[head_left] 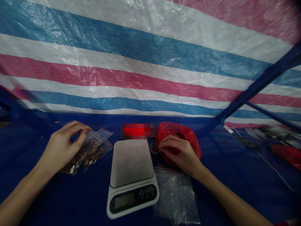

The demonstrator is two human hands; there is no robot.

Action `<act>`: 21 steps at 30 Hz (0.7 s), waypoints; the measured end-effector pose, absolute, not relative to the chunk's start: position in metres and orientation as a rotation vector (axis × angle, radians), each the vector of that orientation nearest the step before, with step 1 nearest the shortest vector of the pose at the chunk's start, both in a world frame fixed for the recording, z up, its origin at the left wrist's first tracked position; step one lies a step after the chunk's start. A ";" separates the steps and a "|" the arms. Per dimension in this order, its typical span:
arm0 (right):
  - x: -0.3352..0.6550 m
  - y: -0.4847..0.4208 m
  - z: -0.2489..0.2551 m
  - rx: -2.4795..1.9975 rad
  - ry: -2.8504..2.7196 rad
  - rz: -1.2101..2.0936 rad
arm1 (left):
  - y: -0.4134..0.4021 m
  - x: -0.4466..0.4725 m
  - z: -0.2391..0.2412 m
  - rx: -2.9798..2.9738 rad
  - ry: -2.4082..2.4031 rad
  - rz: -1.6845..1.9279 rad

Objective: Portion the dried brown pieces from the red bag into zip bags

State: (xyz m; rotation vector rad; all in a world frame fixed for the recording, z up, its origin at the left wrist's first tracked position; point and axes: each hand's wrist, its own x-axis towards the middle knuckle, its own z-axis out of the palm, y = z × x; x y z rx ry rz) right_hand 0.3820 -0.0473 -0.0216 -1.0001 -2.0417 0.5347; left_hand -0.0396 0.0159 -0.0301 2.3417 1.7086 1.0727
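Observation:
My left hand (62, 145) rests on two clear zip bags filled with brown pieces (90, 150), its fingers curled and pinching the top of the nearer bag. My right hand (181, 153) lies against a red plastic bag (178, 133), fingers pinched on a small dark round object (154, 147) beside the scale. A white digital kitchen scale (131, 175) stands between my hands, its platform bare and its display toward me.
Several clear zip bags without contents (176, 194) lie flat right of the scale. All rests on a dark blue cloth (70, 194). A striped blue, white and red tarp (150, 62) rises behind. Cables and red items (284, 150) lie far right.

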 end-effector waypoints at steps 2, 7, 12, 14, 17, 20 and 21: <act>0.380 -0.046 -0.024 -1.013 -2.020 0.550 | 0.015 -0.040 -0.031 2.347 1.692 1.076; 0.379 -0.045 -0.032 -1.067 -1.978 0.540 | 0.017 -0.040 -0.035 2.362 1.643 1.044; 0.382 -0.046 -0.026 -1.054 -1.941 0.469 | 0.018 -0.038 -0.036 2.347 1.620 1.022; 0.389 -0.044 -0.019 -1.095 -1.890 0.352 | 0.018 -0.038 -0.037 2.337 1.630 1.015; 0.410 -0.037 -0.013 -1.275 -1.774 0.127 | 0.019 -0.036 -0.038 2.323 1.647 1.015; 0.436 -0.023 -0.017 -1.495 -1.890 0.064 | 0.018 -0.034 -0.037 2.319 1.644 1.046; 0.442 -0.019 -0.019 -1.537 -1.967 0.089 | 0.017 -0.033 -0.036 2.320 1.639 1.060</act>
